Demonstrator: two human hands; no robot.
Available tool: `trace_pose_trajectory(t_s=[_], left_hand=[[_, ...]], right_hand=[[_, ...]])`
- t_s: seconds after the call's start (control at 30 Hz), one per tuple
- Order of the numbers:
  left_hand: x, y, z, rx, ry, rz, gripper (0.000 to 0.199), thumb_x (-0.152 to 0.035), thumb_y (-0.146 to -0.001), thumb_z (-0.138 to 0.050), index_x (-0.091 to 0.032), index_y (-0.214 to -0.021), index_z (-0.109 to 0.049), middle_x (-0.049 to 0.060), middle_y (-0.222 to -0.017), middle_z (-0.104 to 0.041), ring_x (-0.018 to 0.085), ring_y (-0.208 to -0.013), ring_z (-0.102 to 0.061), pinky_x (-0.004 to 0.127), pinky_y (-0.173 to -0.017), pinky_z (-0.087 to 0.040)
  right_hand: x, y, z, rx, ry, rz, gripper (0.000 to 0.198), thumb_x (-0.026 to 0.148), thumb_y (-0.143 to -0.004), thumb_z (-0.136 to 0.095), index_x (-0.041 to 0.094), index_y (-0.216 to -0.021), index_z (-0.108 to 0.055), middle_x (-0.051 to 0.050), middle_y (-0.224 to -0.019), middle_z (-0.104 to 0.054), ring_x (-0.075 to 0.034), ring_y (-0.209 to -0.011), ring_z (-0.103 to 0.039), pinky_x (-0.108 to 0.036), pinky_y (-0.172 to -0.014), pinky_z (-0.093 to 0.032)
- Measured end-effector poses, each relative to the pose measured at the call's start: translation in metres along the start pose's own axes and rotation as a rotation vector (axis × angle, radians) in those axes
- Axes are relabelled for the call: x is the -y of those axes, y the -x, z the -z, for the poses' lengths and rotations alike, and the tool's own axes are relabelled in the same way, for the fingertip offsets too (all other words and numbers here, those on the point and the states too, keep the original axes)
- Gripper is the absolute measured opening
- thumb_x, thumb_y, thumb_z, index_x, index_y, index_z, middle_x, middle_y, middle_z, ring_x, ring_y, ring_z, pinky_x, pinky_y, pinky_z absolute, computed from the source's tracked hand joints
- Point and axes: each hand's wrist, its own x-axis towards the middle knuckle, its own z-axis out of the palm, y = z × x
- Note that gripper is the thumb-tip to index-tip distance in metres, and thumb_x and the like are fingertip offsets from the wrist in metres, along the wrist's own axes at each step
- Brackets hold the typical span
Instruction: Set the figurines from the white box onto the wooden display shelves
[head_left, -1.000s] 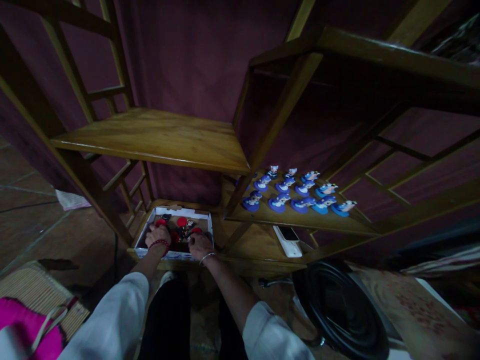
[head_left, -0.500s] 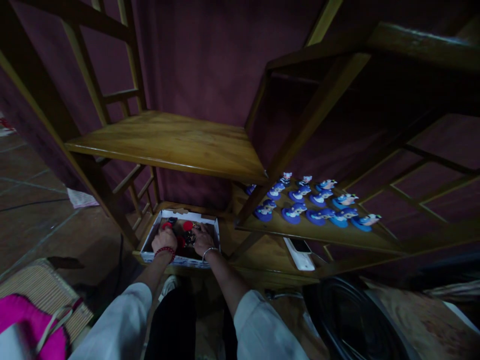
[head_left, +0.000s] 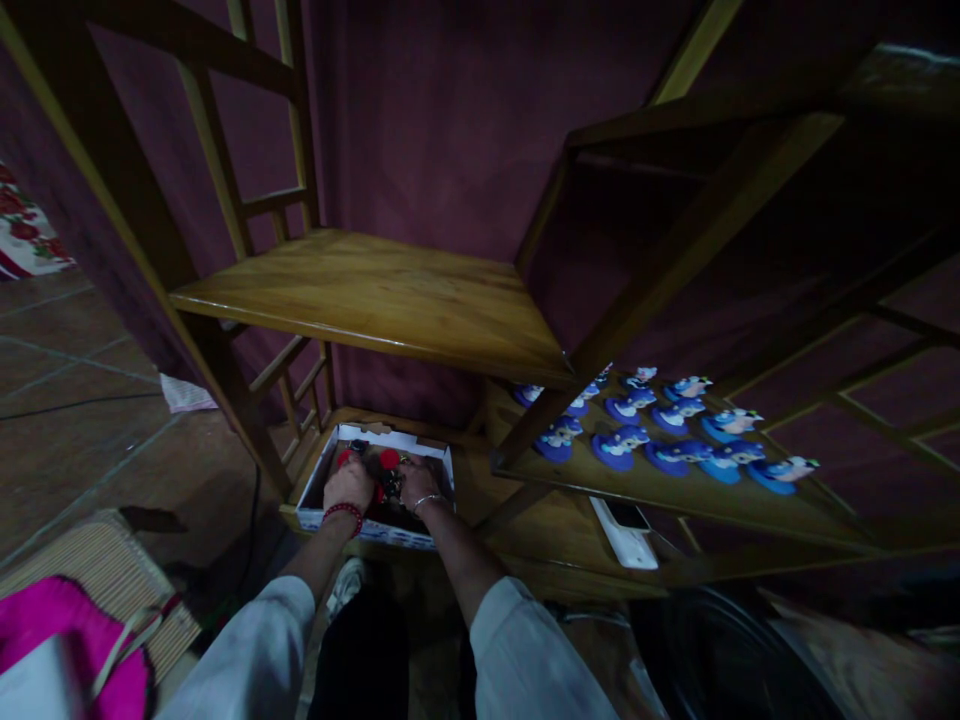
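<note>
A shallow white cardboard box (head_left: 448, 468) stands on the lowest shelf, with small dark figures on round red bases inside. My left hand (head_left: 350, 487), with a red beaded bracelet at the wrist, is in the box's left half. Its fingers are closed beside a red base (head_left: 343, 457), and what they hold is hidden. In the right half, my right hand (head_left: 420, 484), wearing a silver bangle, has its fingers bent around a small dark item too dim to name. Another red disc (head_left: 390, 458) lies between the hands, towards the back.
A wooden shelf board (head_left: 382, 295) overhangs the box. Several figurines on blue and purple bases (head_left: 617, 447) stand on the shelf to the right. Below them lies a white object with a phone-like dark panel (head_left: 626, 530). A woven stool (head_left: 112, 570) is at left, a black round container (head_left: 697, 650) at lower right.
The view has shifted, so the shelves and box appear farther right and slightly lower. Both hands stay inside the box, close to the red-based figures, with only small finger movement.
</note>
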Motion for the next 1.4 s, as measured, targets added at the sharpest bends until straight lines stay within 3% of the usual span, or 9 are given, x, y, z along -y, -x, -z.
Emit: trace_pose_trajectory(t_s=[0.13, 0.37, 0.5, 0.7, 0.8, 1.03, 1.23, 1.4], left_hand=[[0.001, -0.002, -0.001, 0.059, -0.006, -0.027, 0.028, -0.020, -0.078, -0.035, -0.012, -0.101, -0.050, 0.018, -0.094, -0.062, 0.027, -0.090, -0.059, 0.036, -0.073, -0.043], [0.000, 0.000, 0.002, 0.071, 0.019, -0.048, 0.032, -0.023, -0.077, -0.035, -0.014, -0.102, -0.055, 0.018, -0.094, -0.063, 0.029, -0.089, -0.059, 0.036, -0.071, -0.043], [0.003, 0.002, -0.002, -0.026, 0.029, -0.084, 0.036, -0.026, -0.081, -0.030, -0.018, -0.109, -0.052, 0.017, -0.092, -0.062, 0.030, -0.085, -0.060, 0.038, -0.068, -0.043], [0.006, 0.013, -0.002, -0.177, 0.020, -0.197, 0.039, -0.026, -0.079, -0.037, -0.025, -0.116, -0.047, 0.013, -0.110, -0.054, 0.027, -0.082, -0.060, 0.035, -0.067, -0.042], [0.005, 0.021, 0.000, -0.194, -0.003, -0.273, 0.037, -0.024, -0.079, -0.036, -0.027, -0.114, -0.049, 0.011, -0.113, -0.051, 0.025, -0.082, -0.059, 0.034, -0.067, -0.041], [-0.008, 0.045, -0.011, -0.213, 0.071, -0.344, 0.034, -0.027, -0.082, -0.033, -0.029, -0.112, -0.050, 0.008, -0.113, -0.050, 0.022, -0.080, -0.058, 0.032, -0.066, -0.041], [-0.022, 0.065, -0.009, -0.202, 0.220, -0.308, 0.031, -0.026, -0.082, -0.036, -0.026, -0.108, -0.054, 0.008, -0.107, -0.053, 0.020, -0.083, -0.057, 0.030, -0.072, -0.040], [-0.026, 0.074, -0.008, -0.138, 0.563, -0.156, 0.026, -0.020, -0.077, -0.045, -0.021, -0.099, -0.058, 0.009, -0.102, -0.058, 0.022, -0.093, -0.054, 0.030, -0.081, -0.037]], right_hand=[[-0.002, 0.000, -0.003, -0.061, -0.059, -0.052, 0.035, 0.008, -0.072, -0.044, 0.020, -0.099, -0.062, -0.006, -0.107, -0.057, -0.014, -0.097, -0.052, -0.020, -0.085, -0.037], [0.000, 0.010, 0.007, -0.179, -0.086, -0.124, 0.021, 0.020, -0.074, -0.049, 0.021, -0.093, -0.058, -0.004, -0.095, -0.061, -0.016, -0.095, -0.051, -0.024, -0.083, -0.036], [0.003, 0.021, 0.013, -0.248, -0.110, -0.153, 0.020, 0.022, -0.077, -0.044, 0.024, -0.095, -0.053, -0.002, -0.093, -0.060, -0.014, -0.088, -0.054, -0.023, -0.076, -0.037], [0.009, 0.051, 0.016, -0.144, -0.101, -0.127, 0.019, 0.023, -0.077, -0.043, 0.026, -0.093, -0.052, 0.000, -0.086, -0.062, -0.016, -0.078, -0.058, -0.025, -0.068, -0.038], [0.013, 0.068, 0.015, -0.147, -0.087, -0.079, 0.020, 0.023, -0.076, -0.044, 0.027, -0.093, -0.052, 0.000, -0.087, -0.062, -0.017, -0.079, -0.058, -0.026, -0.068, -0.039], [0.011, 0.086, 0.005, -0.293, -0.166, -0.006, 0.025, 0.016, -0.073, -0.046, 0.025, -0.095, -0.053, -0.001, -0.093, -0.061, -0.015, -0.084, -0.057, -0.024, -0.075, -0.041], [0.008, 0.091, 0.008, -0.402, -0.294, 0.016, 0.023, 0.012, -0.071, -0.048, 0.024, -0.089, -0.056, 0.001, -0.089, -0.062, -0.012, -0.084, -0.056, -0.022, -0.079, -0.041], [0.010, 0.100, 0.014, -0.448, -0.321, -0.045, 0.023, 0.013, -0.069, -0.052, 0.024, -0.089, -0.058, 0.000, -0.091, -0.061, -0.013, -0.084, -0.057, -0.022, -0.079, -0.042]])
